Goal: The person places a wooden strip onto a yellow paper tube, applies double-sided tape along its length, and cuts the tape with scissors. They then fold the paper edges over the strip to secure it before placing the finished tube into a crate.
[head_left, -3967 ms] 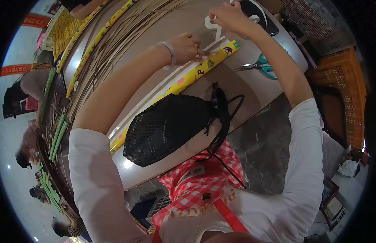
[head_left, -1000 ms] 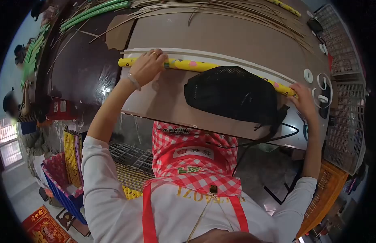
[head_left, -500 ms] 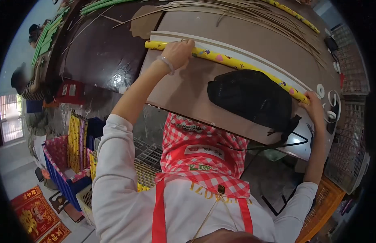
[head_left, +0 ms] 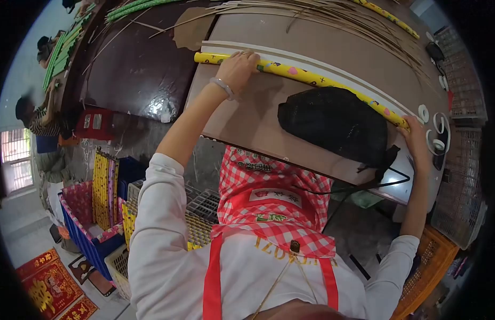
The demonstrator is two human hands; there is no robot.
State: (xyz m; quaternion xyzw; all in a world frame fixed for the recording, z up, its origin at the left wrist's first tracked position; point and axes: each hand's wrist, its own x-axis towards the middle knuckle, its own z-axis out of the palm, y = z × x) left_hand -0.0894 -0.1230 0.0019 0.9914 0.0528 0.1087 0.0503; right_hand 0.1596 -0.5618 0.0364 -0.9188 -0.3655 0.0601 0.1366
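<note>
A long yellow patterned roll [head_left: 311,78] lies slantwise on the brown table [head_left: 242,109], along a pale strip [head_left: 333,72]. My left hand [head_left: 239,69], with a bangle at the wrist, has its fingers wrapped over the roll near its left end. At the roll's right end, my right hand [head_left: 416,140] grips it, fingers partly hidden. Between my arms and just below the roll rests a black cloth bundle [head_left: 333,122] with a dark cord.
Thin sticks [head_left: 333,18] lie across the table's far side, near another yellow roll [head_left: 388,20]. White tape rings [head_left: 423,114] sit at the right edge. A blue bin [head_left: 90,234] stands at lower left. Two people are at the far left, by green rolls [head_left: 58,61].
The whole view has shifted slightly. Both hands keep their places on the yellow roll, and the roll lies as before against the strip.
</note>
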